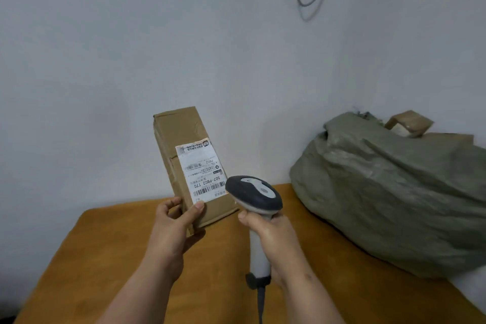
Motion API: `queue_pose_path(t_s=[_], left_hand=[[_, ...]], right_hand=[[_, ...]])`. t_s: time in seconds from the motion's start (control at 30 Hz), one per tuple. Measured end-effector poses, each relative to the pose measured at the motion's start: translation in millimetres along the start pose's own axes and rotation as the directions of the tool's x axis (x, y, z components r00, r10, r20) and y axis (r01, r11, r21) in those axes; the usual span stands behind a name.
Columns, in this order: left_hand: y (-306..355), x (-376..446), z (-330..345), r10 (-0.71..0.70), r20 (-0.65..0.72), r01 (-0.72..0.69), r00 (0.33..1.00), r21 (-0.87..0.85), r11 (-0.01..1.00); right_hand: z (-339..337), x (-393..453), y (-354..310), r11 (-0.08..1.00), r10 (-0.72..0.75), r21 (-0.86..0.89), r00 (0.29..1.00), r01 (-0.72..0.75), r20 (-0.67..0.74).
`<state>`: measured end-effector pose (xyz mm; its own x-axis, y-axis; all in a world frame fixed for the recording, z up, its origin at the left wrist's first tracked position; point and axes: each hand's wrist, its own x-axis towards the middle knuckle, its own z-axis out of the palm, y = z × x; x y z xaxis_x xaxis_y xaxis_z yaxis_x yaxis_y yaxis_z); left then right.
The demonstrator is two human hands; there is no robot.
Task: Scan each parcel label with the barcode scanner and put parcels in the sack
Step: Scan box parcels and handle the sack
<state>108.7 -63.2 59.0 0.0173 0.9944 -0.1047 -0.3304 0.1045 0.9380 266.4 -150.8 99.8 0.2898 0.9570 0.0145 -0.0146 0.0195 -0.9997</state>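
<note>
The left hand (173, 229) pinches the lower end of the parcel (190, 166), thumb on the labelled face and fingers curled behind, holding it upright above the table (126, 258). The parcel is a long, flat cardboard box; held easily by one end, it looks light and stiff, though its creased walls may give under a hard squeeze, so the narrow end or long edges suit a grip best. Its label (202, 169) faces the camera, the large barcode lowest. Just beside that barcode, the right hand (273, 242) wraps the handle of the barcode scanner (253, 197), whose head partly overlaps the label's corner. Further right, the sack (394, 192) slumps on the table, cardboard showing at its mouth.
</note>
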Motion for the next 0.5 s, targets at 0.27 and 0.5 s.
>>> queue_pose_path(t_s=[0.27, 0.5], left_hand=[[-39, -38, 187, -0.044, 0.278, 0.051, 0.959, -0.017, 0.999], [-51, -61, 327, 0.02, 0.395, -0.033, 0.918, 0.026, 0.999]], right_hand=[[-155, -9, -19, 0.99, -0.074, 0.106, 0.984, 0.092, -0.165], [-276, -2, -45, 0.981, -0.088, 0.143, 0.954, 0.133, -0.286]])
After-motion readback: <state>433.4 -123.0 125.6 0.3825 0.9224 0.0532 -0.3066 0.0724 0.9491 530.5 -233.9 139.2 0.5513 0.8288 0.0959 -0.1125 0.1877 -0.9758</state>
